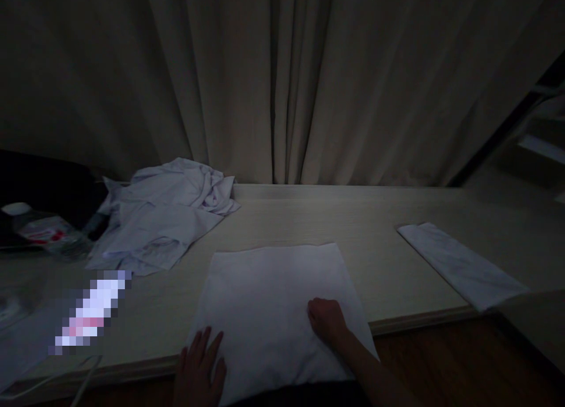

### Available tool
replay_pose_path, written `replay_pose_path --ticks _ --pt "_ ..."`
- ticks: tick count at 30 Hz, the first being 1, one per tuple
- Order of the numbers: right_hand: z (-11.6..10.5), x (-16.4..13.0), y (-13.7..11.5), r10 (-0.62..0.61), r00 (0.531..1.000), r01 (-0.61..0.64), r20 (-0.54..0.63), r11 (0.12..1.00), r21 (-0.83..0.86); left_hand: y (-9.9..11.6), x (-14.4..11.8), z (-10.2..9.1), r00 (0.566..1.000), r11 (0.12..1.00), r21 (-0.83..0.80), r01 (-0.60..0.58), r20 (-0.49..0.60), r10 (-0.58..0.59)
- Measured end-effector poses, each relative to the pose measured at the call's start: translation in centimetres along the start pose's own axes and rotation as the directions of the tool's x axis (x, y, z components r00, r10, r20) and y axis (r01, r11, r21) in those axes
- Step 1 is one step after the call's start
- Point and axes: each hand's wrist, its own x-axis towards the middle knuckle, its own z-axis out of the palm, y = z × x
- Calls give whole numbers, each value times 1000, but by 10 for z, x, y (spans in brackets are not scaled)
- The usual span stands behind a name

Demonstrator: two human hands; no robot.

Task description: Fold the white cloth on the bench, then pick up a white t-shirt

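A pale wood-grain table (309, 218) stands in a dim room against closed beige curtains (282, 77), with brown flooring (441, 360) beyond its near edge. The left hand (200, 366) lies flat with fingers spread on the near left corner of a folded white cloth (273, 301) at the table's near edge, while the right hand (326, 321) rests clenched on its near right part. A crumpled white garment (168, 212) lies far left, a narrow folded cloth (459, 265) right, and a plastic bottle (44, 230) with a red-marked label too dark to read far left
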Motion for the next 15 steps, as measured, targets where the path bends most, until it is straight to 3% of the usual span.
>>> replay_pose_path --ticks 7,15 --pt "-5 1 -4 1 998 0 70 1000 -12 0 -1 0 999 998 -51 39 13 -39" --pt "-8 0 -9 2 999 -3 39 1000 11 1 0 -1 998 997 -49 55 36 -53"
